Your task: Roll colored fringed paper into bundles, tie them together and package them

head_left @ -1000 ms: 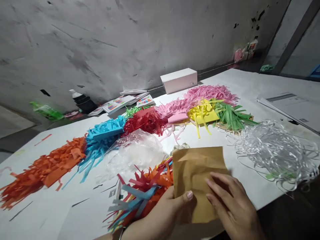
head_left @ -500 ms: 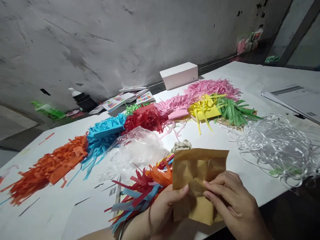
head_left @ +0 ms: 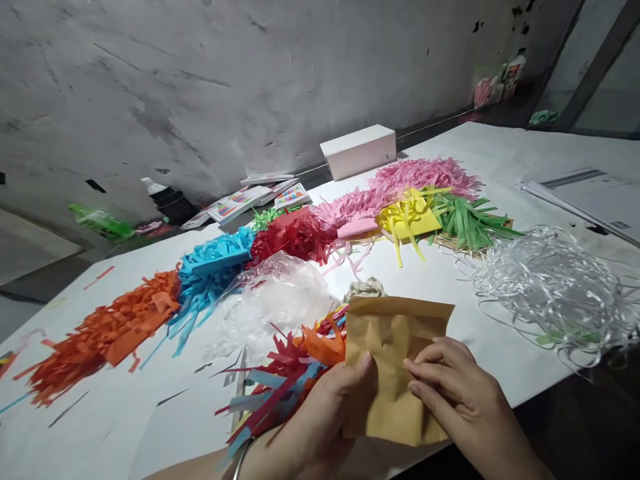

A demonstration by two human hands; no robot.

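A creased, roughly square piece of brown paper (head_left: pixel 395 400) is held up near the table's front edge. My left hand (head_left: pixel 320 407) grips its left side, thumb on the front face and the other fingers hidden behind. At the right, my right hand (head_left: pixel 450 387) has its thumb and fingertips closed together on the paper's front, near the middle. Whether the paper is one sheet or folded layers, I cannot tell. A multicoloured bunch of paper tassels (head_left: pixel 285 373) in red, orange and blue lies beside and partly behind my left hand.
Across the white table (head_left: pixel 425 273) runs a row of tassel bundles: orange (head_left: pixel 110 333), blue (head_left: pixel 215 260), red (head_left: pixel 295 233), pink (head_left: pixel 425 177), yellow (head_left: pixel 410 220) and green (head_left: pixel 470 223). Crumpled clear plastic (head_left: pixel 275 300) lies midway. White ribbon (head_left: pixel 555 287) is tangled rightward. A white box (head_left: pixel 360 153) stands behind.
The brown paper's front looks flatter, and its crumpled middle has smoothed somewhat. My left thumb has moved slightly up and left. The view has shifted a little.
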